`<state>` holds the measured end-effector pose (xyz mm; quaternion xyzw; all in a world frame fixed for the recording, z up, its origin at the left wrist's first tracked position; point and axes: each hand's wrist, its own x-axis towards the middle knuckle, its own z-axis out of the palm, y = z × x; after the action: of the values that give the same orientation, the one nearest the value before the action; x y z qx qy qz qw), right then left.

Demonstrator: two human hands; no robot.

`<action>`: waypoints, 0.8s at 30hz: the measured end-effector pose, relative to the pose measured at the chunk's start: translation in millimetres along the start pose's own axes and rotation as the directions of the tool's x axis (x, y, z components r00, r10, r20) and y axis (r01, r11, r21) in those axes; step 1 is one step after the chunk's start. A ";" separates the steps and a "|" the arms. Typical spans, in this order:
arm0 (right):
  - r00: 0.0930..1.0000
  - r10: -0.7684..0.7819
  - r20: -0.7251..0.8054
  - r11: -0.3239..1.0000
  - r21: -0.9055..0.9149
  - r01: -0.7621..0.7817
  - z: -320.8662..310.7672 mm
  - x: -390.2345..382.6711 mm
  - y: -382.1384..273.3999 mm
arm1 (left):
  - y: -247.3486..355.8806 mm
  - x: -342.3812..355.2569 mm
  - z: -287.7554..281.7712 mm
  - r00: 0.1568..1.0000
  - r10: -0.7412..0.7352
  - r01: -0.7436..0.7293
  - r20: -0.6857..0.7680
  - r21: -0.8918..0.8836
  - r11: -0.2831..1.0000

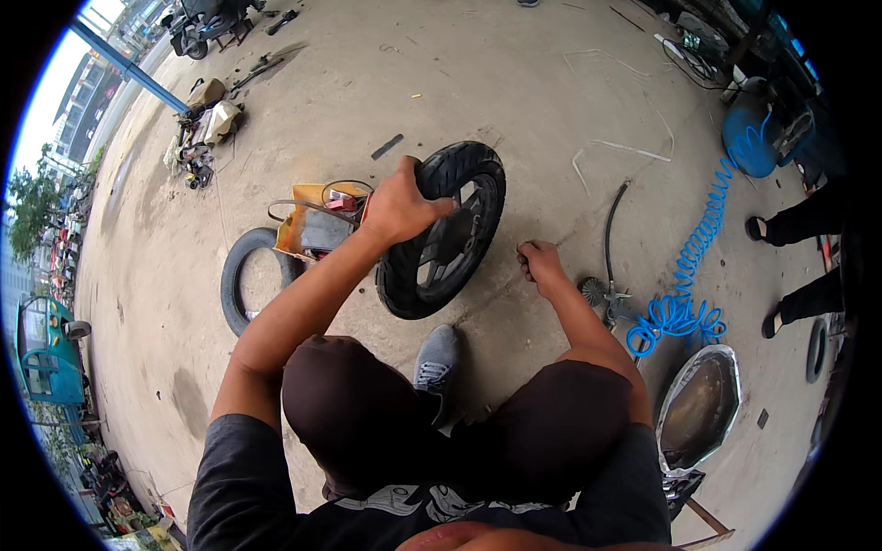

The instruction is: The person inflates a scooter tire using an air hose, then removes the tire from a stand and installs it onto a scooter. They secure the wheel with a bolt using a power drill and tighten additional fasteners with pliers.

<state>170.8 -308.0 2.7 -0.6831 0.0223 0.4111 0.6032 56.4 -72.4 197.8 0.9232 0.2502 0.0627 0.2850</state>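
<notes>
My left hand (409, 207) grips the top left of a black tyre on a spoked wheel (482, 230), which stands tilted in front of me. Just right of the wheel, my right hand (538, 264) is closed, its fingertips around something too small to make out. A tyre inflator (614, 303) with a black hose and coiled blue hose (689, 266) lies to its right. Behind my left arm, a loose tyre (237, 271) rests beside a yellow open box (299, 220) holding small items. My grey shoe (436, 363) is below the wheel.
A metal basin (721, 372) sits near my right knee. A blue compressor tank (749, 151), another person's legs (804, 220) and a tyre (816, 354) are at right. A pile of bags and parts (207, 124) lies by a blue pole (138, 69); a scooter (197, 28) stands beyond.
</notes>
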 end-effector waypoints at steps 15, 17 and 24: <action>0.967 0.025 0.252 0.943 -0.328 0.061 -60.0 -45.3 -42.0 | -6.6 61.1 -16.8 0.975 -0.054 0.072 0.216 -0.079 0.994; 0.971 0.078 0.224 0.927 -0.375 0.012 -69.3 -55.2 -47.7 | 5.8 58.6 -16.1 0.974 -0.058 0.072 0.218 -0.058 0.996; 0.957 0.281 -0.070 0.906 -0.309 -0.288 -107.3 -76.1 -59.4 | 24.4 24.3 -9.5 0.966 -0.101 0.109 0.238 -0.022 0.994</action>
<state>209.1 -417.7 88.3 -0.7652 0.0626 0.4846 0.4192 85.4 -73.0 218.7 0.9045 0.2618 -0.0583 0.3316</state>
